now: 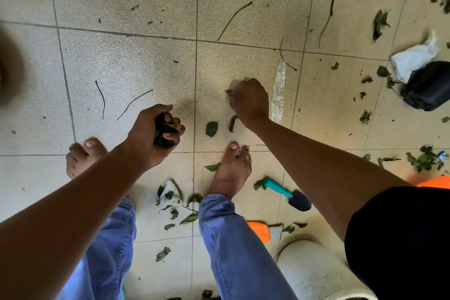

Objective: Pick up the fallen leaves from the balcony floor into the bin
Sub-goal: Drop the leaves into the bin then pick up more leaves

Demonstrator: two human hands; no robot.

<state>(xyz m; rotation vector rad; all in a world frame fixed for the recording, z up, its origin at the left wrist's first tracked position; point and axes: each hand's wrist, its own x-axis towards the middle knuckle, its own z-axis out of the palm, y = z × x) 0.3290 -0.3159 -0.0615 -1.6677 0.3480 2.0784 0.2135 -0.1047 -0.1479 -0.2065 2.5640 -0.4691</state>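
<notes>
Leaves (211, 129) lie scattered across the tiled floor (126, 61), dark green, curled and small; we judge them light and brittle, best pinched at an edge. Our left hand (155, 134) is clenched around a gathered wad; our right hand (250, 100), farther right, closes on another leaf.

Open tile ahead, clutter right and underfoot

Tiled floor (126, 61) ahead bare but for thin twigs (233, 19). Right: black pot (428, 85), plastic strip (278, 91). Near feet: teal trowel (287, 194), scattered leaves (211, 129).
</notes>
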